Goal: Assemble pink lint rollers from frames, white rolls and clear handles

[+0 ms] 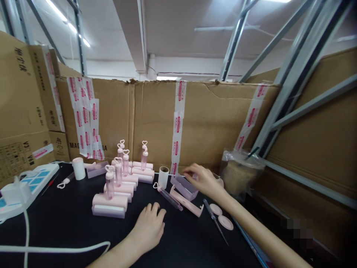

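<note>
My left hand (149, 227) is low over the black tabletop, fingers apart and slightly bent, holding nothing. My right hand (202, 179) reaches over a translucent purple case (182, 187), its fingers stretched out; whether they touch the case I cannot tell. Beside the case lie a pale pink frame-like part (186, 201) and a clear pink tube with a heart-shaped loop (170, 198). A white roll (163, 177) stands upright behind them. Nearer my right forearm are a thin screwdriver (214, 219) and two round pink caps (225, 222).
Several pink roller units (110, 203) with upright heart-topped tubes stand left of centre. Another white roll (79, 169) is farther left, near a white power strip (36, 190) and its cable (67, 248). Cardboard walls (153, 119) enclose the back; a plastic bag (240, 175) sits at right.
</note>
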`<state>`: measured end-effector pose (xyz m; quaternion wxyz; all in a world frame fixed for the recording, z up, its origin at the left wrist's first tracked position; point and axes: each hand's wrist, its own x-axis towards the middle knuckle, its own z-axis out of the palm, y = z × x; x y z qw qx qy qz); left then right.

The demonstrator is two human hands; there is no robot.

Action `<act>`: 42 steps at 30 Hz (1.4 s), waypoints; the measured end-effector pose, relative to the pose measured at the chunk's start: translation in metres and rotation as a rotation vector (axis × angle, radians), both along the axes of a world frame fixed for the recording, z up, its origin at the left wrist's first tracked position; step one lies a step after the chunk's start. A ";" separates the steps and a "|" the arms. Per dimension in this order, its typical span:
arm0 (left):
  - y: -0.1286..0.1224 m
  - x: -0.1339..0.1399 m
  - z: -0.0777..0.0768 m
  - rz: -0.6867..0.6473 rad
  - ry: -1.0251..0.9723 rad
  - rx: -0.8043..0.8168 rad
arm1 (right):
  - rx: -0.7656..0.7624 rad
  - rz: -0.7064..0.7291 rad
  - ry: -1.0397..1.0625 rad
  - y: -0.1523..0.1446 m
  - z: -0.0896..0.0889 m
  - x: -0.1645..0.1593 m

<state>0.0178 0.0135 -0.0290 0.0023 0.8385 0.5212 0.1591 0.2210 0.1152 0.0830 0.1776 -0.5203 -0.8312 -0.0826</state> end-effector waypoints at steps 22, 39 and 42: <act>0.004 -0.002 0.030 -0.042 -0.632 -0.218 | 0.094 0.262 0.240 0.007 0.070 -0.096; -0.018 -0.009 0.054 -0.121 -0.690 -0.289 | 0.143 0.699 0.408 -0.111 -0.032 0.019; -0.026 -0.007 0.058 -0.102 -0.302 -0.172 | -0.131 0.462 0.644 -0.104 -0.043 0.021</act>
